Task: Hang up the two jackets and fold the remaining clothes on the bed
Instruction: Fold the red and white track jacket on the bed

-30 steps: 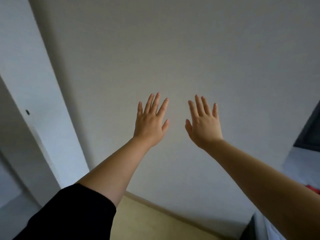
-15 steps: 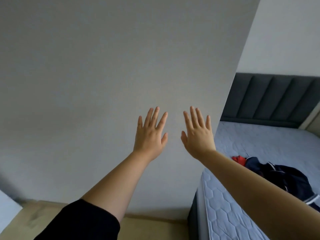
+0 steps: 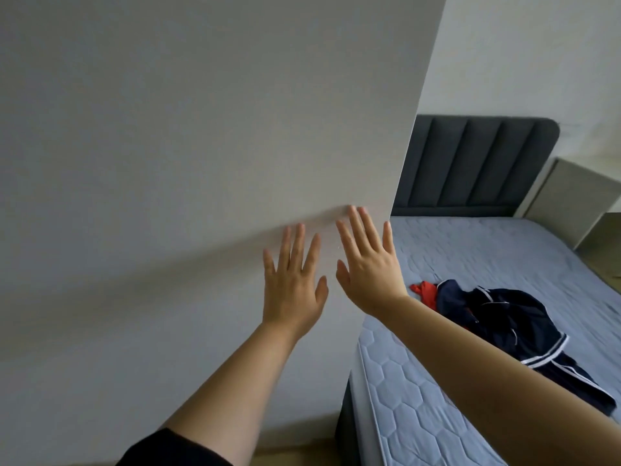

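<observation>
A heap of dark navy clothing with white stripes (image 3: 510, 327) lies on the blue quilted bed (image 3: 504, 260) at the right, with a red garment (image 3: 426, 290) showing at its left end. My left hand (image 3: 292, 280) and my right hand (image 3: 368, 267) are stretched out in front of me with straight, spread fingers, side by side before a large white panel (image 3: 201, 146). Neither hand holds anything. Whether the fingertips touch the panel I cannot tell. My right forearm crosses in front of the bed's near corner.
The white panel fills the left and middle of the view and hides what is behind it. A dark grey padded headboard (image 3: 477, 163) stands at the bed's far end. A beige cabinet (image 3: 571, 200) sits at the far right. A strip of wooden floor (image 3: 302, 449) shows below.
The view has swung to the right, bringing the bed and the clothes into sight. Both hands stay raised with spread fingers and have shifted right, close to the panel's edge.
</observation>
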